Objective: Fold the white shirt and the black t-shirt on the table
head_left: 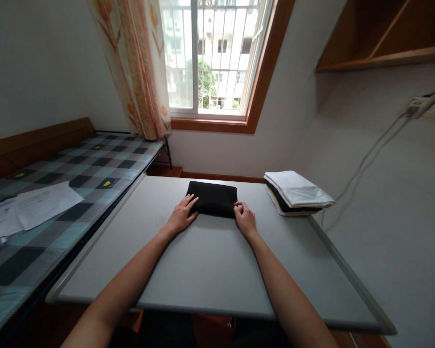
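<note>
A folded black cloth lies flat near the far side of the white table. Resting at its left edge is my left hand, with fingers spread and the tips on the fabric. My right hand is at the cloth's right edge. Its fingers are curled, and thumb and forefinger pinch the near right corner. What exactly lies between those fingertips is partly hidden.
On the table's right side is a stack of folded cloths, white on top with black beneath. A bed with a checked cover adjoins on the left, with papers on it. Behind are a barred window and a curtain; cables hang at right.
</note>
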The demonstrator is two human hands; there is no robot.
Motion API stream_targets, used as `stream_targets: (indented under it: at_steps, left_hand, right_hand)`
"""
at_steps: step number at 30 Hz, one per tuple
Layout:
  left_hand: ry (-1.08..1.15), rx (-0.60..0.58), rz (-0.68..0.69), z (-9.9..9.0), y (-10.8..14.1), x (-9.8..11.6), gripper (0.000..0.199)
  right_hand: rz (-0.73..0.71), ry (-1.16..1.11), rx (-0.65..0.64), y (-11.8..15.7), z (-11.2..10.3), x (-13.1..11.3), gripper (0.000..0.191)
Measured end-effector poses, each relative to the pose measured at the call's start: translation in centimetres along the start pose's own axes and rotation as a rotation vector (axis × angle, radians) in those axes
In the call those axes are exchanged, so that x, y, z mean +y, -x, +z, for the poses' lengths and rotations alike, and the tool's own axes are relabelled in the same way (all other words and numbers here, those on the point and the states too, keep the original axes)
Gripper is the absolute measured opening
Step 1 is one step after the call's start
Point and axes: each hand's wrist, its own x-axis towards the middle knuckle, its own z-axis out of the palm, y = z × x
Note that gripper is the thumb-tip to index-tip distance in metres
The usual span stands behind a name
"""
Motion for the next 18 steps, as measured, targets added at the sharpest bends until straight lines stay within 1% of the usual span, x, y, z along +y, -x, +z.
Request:
stream_targets:
  at_steps: [18]
  left_hand:
    - [0.016, -0.001, 0.0, -0.13, -0.04, 0.1, 0.057]
  right_hand:
    - [-0.002, -0.005, 0.002, 0.08, -0.16, -0.21, 0.031]
